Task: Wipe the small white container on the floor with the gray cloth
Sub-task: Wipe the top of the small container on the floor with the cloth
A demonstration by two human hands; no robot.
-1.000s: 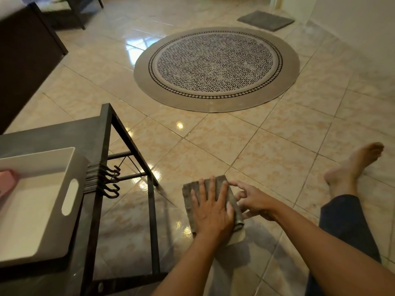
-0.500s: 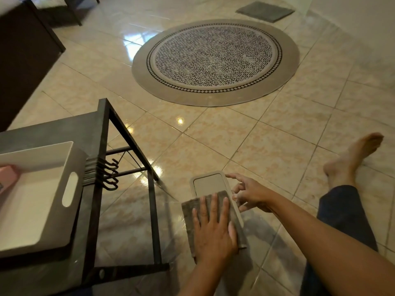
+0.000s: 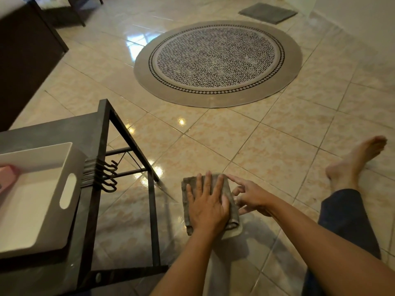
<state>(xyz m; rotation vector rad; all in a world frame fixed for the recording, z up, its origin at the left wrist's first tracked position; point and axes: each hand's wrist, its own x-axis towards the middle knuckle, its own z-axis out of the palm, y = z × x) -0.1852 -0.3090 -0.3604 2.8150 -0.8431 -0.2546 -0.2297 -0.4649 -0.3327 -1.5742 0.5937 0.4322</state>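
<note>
The gray cloth (image 3: 187,189) lies folded on the tiled floor in front of me and covers nearly all of the small white container. Only the container's near right corner (image 3: 234,233) shows below the cloth. My left hand (image 3: 207,207) presses flat on top of the cloth, fingers spread and pointing away from me. My right hand (image 3: 250,196) rests against the container's right edge, fingers bent around it and the index finger touching the cloth's far corner.
A dark metal rack (image 3: 102,189) with hooks stands just left of the cloth and carries a white tray (image 3: 68,189). A round patterned rug (image 3: 218,60) lies farther ahead. My bare foot (image 3: 354,159) and trouser leg are on the right. Dark furniture (image 3: 25,60) stands at far left.
My left hand slid the cloth away from me, so it now covers the container's far end that showed half a second ago. My right hand stayed at the container's right edge.
</note>
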